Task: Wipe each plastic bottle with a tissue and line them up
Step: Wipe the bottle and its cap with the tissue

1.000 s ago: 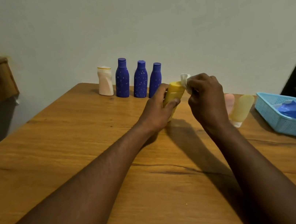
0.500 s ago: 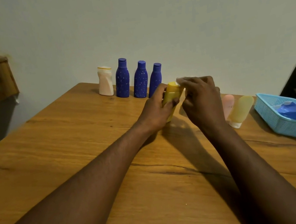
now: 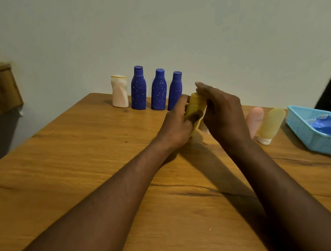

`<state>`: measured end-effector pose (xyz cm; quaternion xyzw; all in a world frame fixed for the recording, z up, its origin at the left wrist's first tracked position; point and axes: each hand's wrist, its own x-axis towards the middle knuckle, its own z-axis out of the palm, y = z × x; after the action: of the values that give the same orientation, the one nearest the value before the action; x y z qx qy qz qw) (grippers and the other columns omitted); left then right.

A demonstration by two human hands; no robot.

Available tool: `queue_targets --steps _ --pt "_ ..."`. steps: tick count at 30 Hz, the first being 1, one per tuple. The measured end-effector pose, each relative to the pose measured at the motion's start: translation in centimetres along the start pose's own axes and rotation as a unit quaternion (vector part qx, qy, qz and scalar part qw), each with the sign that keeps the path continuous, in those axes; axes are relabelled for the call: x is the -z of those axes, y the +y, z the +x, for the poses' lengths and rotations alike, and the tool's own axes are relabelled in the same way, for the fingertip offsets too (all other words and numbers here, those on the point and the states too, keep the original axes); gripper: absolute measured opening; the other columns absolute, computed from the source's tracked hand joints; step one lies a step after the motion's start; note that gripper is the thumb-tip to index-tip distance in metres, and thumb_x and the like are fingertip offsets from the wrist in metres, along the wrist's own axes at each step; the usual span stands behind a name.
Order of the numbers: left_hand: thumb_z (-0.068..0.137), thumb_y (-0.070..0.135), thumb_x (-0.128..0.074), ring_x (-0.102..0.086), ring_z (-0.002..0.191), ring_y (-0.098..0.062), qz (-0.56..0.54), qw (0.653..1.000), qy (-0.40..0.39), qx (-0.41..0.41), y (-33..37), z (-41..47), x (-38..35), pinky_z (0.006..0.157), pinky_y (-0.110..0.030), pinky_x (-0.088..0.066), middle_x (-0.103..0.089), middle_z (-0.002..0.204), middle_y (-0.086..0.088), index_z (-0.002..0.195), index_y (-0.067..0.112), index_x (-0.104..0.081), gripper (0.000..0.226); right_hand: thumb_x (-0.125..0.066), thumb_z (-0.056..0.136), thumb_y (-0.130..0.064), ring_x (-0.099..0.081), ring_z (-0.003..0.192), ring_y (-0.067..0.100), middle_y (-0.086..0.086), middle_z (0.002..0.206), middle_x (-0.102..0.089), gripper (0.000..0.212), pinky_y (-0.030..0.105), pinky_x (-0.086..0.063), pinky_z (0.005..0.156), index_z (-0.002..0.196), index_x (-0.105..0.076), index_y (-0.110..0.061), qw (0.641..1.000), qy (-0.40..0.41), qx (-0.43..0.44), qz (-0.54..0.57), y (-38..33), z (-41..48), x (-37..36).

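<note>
Standing aligned: three blue bottles [image 3: 159,93], one white bottle [image 3: 119,91].

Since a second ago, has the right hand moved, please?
Yes: the right hand shifted left, toward the nearest blue bottle, uncovering more of the pink bottle.

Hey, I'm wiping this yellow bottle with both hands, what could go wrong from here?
1. The left hand holds the yellow bottle right in front of the nearest blue bottle; a bump could topple it.
2. The pink bottle and pale bottle lie beside the right hand; its forearm might sweep them toward the basket.
</note>
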<state>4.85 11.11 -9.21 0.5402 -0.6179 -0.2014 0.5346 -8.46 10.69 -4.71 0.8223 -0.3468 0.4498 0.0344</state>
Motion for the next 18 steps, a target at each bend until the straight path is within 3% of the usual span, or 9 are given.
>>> queue_targets --steps 4,7,9,11,15,18 --pt "0.105 0.012 -0.058 -0.059 0.120 -0.015 0.019 1.000 0.005 -0.011 -0.1 0.1 -0.2 0.097 -0.032 -0.054 -0.060 0.134 -0.005 0.143 0.024 -0.042 0.043 -0.072 0.084 0.006 -0.069 0.097 0.032 0.018 0.114 -0.071 0.058 0.039 -0.056 0.084 0.138 -0.056 -0.007 0.999 0.006 0.032 -0.030 -0.7 0.0 -0.2" --pt "0.104 0.011 -0.058 -0.056 0.110 -0.006 0.052 0.998 0.017 -0.031 0.2 0.2 -0.1 0.089 -0.015 -0.051 -0.061 0.133 -0.008 0.148 0.017 -0.040 0.048 -0.075 0.082 0.006 -0.071 0.097 0.033 0.019 0.114 -0.072 0.059 0.041 -0.058 0.085 0.137 -0.056 -0.004 0.998 0.000 0.058 -0.016 -1.8 0.0 -0.1" --pt "0.104 0.011 -0.059 -0.059 0.114 -0.008 0.090 0.995 0.008 -0.039 0.1 0.5 0.0 0.080 -0.005 -0.046 -0.062 0.135 -0.009 0.151 0.014 -0.037 0.052 -0.074 0.082 0.007 -0.071 0.097 0.033 0.019 0.113 -0.072 0.059 0.044 -0.060 0.085 0.137 -0.057 -0.003 0.997 -0.005 0.071 -0.004 -2.5 0.1 -0.2" --pt "0.105 0.012 -0.058 -0.063 0.121 -0.018 0.110 0.993 0.002 -0.036 0.1 0.7 0.0 0.083 -0.010 -0.046 -0.063 0.134 -0.011 0.150 0.012 -0.040 0.048 -0.071 0.083 0.008 -0.071 0.099 0.032 0.019 0.113 -0.071 0.056 0.045 -0.060 0.084 0.136 -0.057 -0.003 0.996 -0.008 0.089 0.006 -2.9 0.0 -0.4" --pt "0.105 0.013 -0.056 -0.061 0.112 -0.010 0.032 0.999 0.001 -0.031 0.1 0.1 0.0 0.091 -0.023 -0.054 -0.063 0.129 -0.006 0.143 0.021 -0.045 0.040 -0.067 0.086 0.008 -0.069 0.103 0.025 0.015 0.117 -0.070 0.047 0.037 -0.059 0.086 0.131 -0.061 -0.004 0.996 0.044 0.063 0.052 -1.1 0.3 0.1" --pt "0.105 0.011 -0.057 -0.061 0.117 -0.016 -0.007 1.000 -0.004 -0.013 -0.1 0.0 0.0 0.097 -0.039 -0.058 -0.061 0.131 -0.004 0.140 0.025 -0.044 0.040 -0.067 0.084 0.008 -0.066 0.104 0.020 0.012 0.116 -0.070 0.046 0.035 -0.058 0.089 0.128 -0.064 -0.005 0.996 0.059 0.020 0.066 0.5 0.3 0.2"
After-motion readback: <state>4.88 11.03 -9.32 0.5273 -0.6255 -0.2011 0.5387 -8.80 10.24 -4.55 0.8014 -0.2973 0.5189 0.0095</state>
